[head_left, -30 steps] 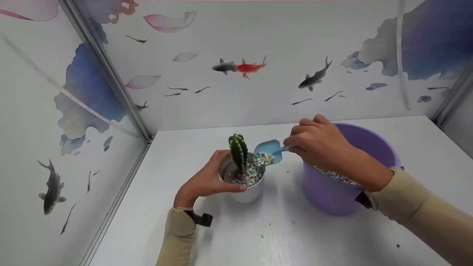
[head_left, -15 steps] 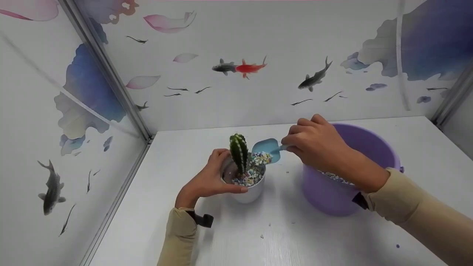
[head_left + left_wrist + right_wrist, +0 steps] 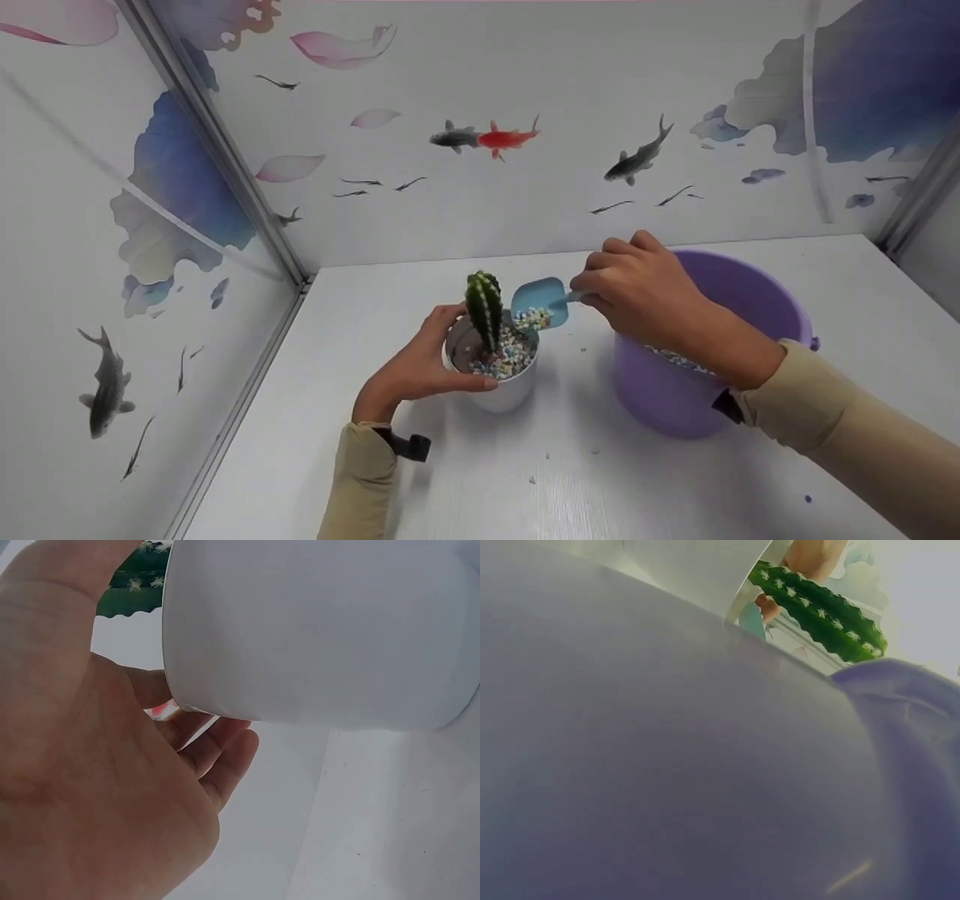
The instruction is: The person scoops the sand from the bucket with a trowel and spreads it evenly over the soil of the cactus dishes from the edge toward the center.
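A green ribbed cactus (image 3: 485, 307) stands upright in a white pot (image 3: 501, 394), with multicoloured pebbles (image 3: 510, 356) around its base, mostly on the right. My left hand (image 3: 420, 367) grips the pot's rim from the left, thumb at the front and fingers round the far side. In the left wrist view, that hand (image 3: 112, 757) lies against the pot's white wall (image 3: 315, 630). My right hand (image 3: 637, 289) pinches the handle of a small blue scoop (image 3: 546, 292). Its blade tilts over the pot's right rim and carries some pebbles. The right fingertips are partly hidden.
A purple bucket (image 3: 667, 405) with pebbles inside stands right of the pot, under my right forearm. It fills most of the right wrist view. A few stray pebbles (image 3: 532, 480) lie on the white table (image 3: 465, 495). Printed panels (image 3: 555, 210) border the table behind and at left.
The scoop has shifted slightly left and its blade now tips more toward the pot. The pebbles on it look somewhat fewer. My left hand and the pot have barely moved.
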Demonstrator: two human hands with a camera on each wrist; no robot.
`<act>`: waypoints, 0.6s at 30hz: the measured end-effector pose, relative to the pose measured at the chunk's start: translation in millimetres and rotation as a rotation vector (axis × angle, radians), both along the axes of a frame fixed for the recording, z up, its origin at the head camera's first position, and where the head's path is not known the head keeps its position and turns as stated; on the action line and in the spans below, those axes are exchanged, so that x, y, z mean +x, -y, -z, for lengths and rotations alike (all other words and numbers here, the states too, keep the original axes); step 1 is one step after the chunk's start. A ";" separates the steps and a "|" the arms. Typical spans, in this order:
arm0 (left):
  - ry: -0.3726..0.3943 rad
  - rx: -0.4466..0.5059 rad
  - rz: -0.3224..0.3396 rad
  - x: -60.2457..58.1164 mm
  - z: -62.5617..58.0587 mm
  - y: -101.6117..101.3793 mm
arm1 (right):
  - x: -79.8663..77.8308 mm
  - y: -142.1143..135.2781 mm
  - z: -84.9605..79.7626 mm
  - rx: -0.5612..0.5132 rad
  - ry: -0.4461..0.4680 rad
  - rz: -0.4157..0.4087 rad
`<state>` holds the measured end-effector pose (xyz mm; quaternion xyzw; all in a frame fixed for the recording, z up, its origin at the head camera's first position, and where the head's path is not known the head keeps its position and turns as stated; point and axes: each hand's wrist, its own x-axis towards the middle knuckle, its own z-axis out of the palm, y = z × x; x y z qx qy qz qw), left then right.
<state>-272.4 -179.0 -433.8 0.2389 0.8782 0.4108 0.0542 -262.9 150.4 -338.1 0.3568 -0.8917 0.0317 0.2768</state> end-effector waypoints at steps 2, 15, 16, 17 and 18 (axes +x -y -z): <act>0.010 0.003 0.006 0.2 -0.6 1.2 | -0.3 0.7 0.2 0.003 -0.013 0.001; 0.000 -0.053 -0.032 -1.0 2.7 -1.3 | 0.7 5.5 2.1 -0.025 -0.051 0.023; 0.001 -0.045 -0.039 -1.0 2.8 -2.0 | 0.8 5.9 2.2 -0.030 -0.051 0.024; 0.001 -0.039 -0.039 -0.9 2.5 -2.1 | 0.9 6.2 2.2 -0.032 -0.050 0.025; 0.001 -0.033 -0.033 -1.0 2.2 -1.8 | 1.1 6.4 2.2 -0.034 -0.049 0.025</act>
